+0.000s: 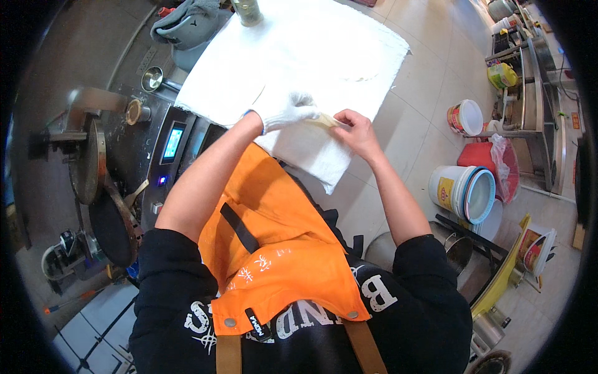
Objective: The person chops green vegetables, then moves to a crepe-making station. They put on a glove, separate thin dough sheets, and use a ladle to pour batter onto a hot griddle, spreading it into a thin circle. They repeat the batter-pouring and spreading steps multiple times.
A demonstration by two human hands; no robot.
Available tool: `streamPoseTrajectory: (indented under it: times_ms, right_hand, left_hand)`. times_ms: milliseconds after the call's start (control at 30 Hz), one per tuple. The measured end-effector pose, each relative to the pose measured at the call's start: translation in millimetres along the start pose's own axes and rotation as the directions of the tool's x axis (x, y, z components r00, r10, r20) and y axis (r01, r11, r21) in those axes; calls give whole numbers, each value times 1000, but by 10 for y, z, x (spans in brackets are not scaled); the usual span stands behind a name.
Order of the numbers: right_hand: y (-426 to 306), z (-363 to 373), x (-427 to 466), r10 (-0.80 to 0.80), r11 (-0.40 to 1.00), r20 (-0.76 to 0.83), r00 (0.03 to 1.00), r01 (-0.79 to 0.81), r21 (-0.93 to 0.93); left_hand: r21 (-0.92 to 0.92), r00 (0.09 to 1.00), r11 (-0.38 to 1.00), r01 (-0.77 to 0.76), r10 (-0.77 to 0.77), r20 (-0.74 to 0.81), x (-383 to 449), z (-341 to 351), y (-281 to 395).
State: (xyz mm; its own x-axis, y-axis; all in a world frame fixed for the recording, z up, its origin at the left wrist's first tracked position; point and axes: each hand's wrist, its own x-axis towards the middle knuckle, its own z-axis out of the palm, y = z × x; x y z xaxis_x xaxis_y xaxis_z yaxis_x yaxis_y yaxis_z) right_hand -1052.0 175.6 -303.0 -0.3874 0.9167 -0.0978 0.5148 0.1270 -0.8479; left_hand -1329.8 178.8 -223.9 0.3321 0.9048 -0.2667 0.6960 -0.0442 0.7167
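Note:
My left hand [286,111], in a white knit glove, grips one end of a thin, pale yellowish sheet [324,121]. The sheet is soft and folded; its material is hard to make out. Bare fingers of my right hand [359,133] pinch its other end. Both hands are above the near part of a white cloth [299,51] spread over a work surface. Farther back on that cloth, the faint curved edge of a thin round pale piece [362,63] shows. Another thin curved edge lies just beyond my left wrist.
Left of the cloth are a steel ladle [153,79], a control panel with a lit screen [173,142] and round dark griddle plates [112,229]. A jar [247,13] stands at the back. Plastic buckets [460,191] and a steel rack [537,121] are at right.

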Motion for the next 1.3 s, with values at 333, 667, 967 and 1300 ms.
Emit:
streamPoseTrajectory:
  times_ms: [333,667,967,1300]
  right_hand:
    - [-674,-978,31,-56,936,116,992,12,351]
    - [-979,-949,269,53,947,142,988,-94,306]
    - [-1102,-1124,183,41,975,131,991,-68,212]
    - [-1067,-1425,1204,64,986,-16,998,-60,153]
  left_hand:
    - [-296,992,955,14,24,124,-125,-969,466]
    - [-380,941,917,120,17,338,-67,-1357,335]
    - [-297,965,939,173,-102,240,-65,-1287,303]
    - [4,997,1000,28,-28,-70,732,-1635,405]
